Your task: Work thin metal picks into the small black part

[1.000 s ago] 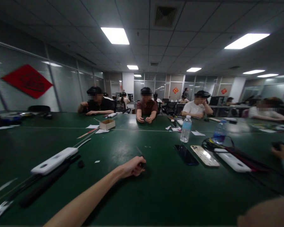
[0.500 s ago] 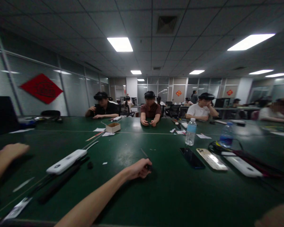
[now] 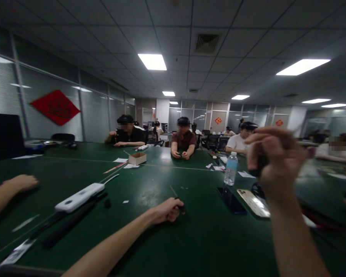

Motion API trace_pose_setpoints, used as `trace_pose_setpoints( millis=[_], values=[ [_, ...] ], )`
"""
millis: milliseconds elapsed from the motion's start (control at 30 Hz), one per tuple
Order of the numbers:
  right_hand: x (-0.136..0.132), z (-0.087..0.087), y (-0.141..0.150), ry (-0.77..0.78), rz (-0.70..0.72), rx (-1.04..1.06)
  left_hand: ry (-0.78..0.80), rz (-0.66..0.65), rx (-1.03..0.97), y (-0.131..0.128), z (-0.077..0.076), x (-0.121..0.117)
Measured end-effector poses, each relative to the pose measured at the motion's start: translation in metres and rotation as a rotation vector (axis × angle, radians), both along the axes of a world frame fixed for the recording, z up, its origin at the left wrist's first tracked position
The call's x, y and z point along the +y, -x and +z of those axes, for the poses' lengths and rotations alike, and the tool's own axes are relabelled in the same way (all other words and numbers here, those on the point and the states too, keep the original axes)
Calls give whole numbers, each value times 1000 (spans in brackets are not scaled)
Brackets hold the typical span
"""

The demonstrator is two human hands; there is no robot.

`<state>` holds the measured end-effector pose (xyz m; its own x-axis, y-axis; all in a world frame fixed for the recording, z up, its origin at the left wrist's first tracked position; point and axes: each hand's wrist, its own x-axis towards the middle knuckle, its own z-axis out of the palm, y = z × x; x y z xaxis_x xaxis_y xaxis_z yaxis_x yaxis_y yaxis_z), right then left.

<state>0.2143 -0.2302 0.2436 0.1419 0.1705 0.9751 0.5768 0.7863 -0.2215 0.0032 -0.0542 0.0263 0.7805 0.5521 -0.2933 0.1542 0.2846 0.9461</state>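
My left hand [image 3: 168,210] rests over the green table [image 3: 207,242] with its fingers closed round a thin-shafted tool [image 3: 173,191], whose dark handle is mostly covered. The shaft points forward and slightly left; its exact kind is unclear. My right hand [image 3: 282,157] is raised at the right, blurred and close to the camera. Its fingers curl about a small black object [image 3: 257,167] that I cannot name. Behind and below it lie a dark phone [image 3: 231,201] and a gold-backed phone [image 3: 252,202], and a labelled water bottle [image 3: 231,169] stands to its left.
At the left, a white power strip [image 3: 80,197] lies beside a long black rod-like thing [image 3: 69,225]. An open cardboard box [image 3: 137,158] stands farther back, near paper scraps. A neighbour's hand [image 3: 21,182] rests at the left edge. Several people sit across the table.
My right arm has risen from the lower right corner into view, bringing a small black object. My left hand keeps its grip on the tool. The view has turned slightly left.
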Motion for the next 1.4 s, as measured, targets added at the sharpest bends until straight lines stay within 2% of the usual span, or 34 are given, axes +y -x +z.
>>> trace_pose_setpoints(
  millis=[100, 233, 333, 433, 533, 733, 900, 1100, 1400],
  values=[
    [49, -36, 2, 395, 23, -44, 18, 16, -50, -1, -2, 1],
    [110, -118, -5, 694, -122, -220, 50, 26, -149, -2, -7, 5],
    [126, -175, -13, 874, -207, -367, 59, 43, -207, -4, -9, 6],
    [125, -207, -17, 977, -242, -529, 38, 87, -222, -6, -10, 6],
    [121, -216, -13, 1025, -261, -642, 16, 103, -228, -7, -10, 5],
    [118, -216, 3, 982, -192, -750, -1, 90, -263, -6, -13, 7],
    [115, -214, 6, 949, -144, -753, 44, 97, -298, -6, -15, 10],
    [112, -207, 7, 985, -143, -782, 153, 95, -308, -6, -19, 15],
    [109, -206, 10, 947, -142, -783, 182, 95, -309, -5, -24, 20]
  ],
)
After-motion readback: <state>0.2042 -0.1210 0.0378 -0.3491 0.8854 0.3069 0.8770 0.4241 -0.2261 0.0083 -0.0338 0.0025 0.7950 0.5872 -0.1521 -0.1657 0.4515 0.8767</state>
